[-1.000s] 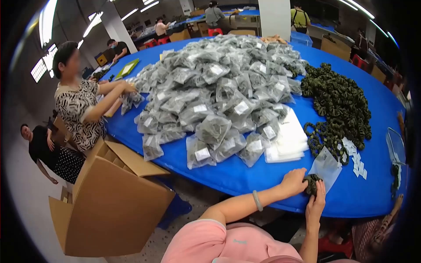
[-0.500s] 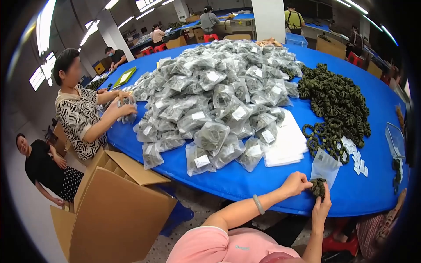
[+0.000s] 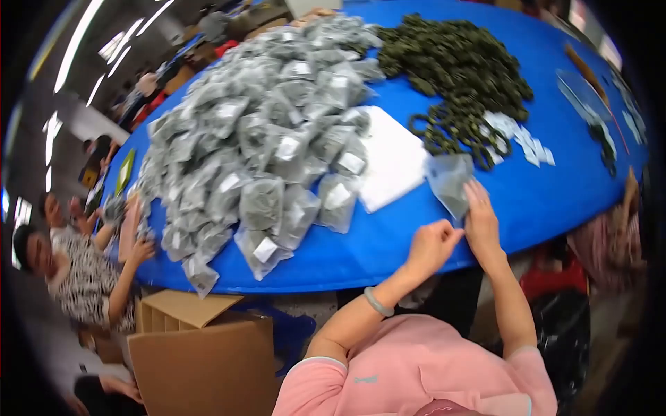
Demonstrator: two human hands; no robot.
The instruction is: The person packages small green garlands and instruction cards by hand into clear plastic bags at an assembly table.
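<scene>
A frosted plastic bag point(image 3: 451, 184) lies near the table's front edge, greyish and blurred; its contents are hard to make out. My right hand point(image 3: 483, 223) grips the bag along its right side, fingers reaching up its edge. Below the bag's lower corner is my left hand point(image 3: 430, 248), wearing a pale bangle point(image 3: 378, 302). Its fingers are curled into a pinch, and what they hold, if anything, cannot be seen. The dark green scrunchie from earlier is not distinctly visible. Just left of the bag lies a stack of white bags point(image 3: 392, 163).
Filled, labelled bags point(image 3: 270, 132) form a large heap on the blue table point(image 3: 548, 215). Dark green scrunchies point(image 3: 458, 62) are piled at the back, beside white labels point(image 3: 531, 145). An open carton point(image 3: 201, 367) stands front left. Co-workers point(image 3: 87, 277) are at the left.
The view has swung right and downward. The dark scrunchie between my hands no longer shows separately. My right hand has moved up along the bag, and my left hand is curled below it.
</scene>
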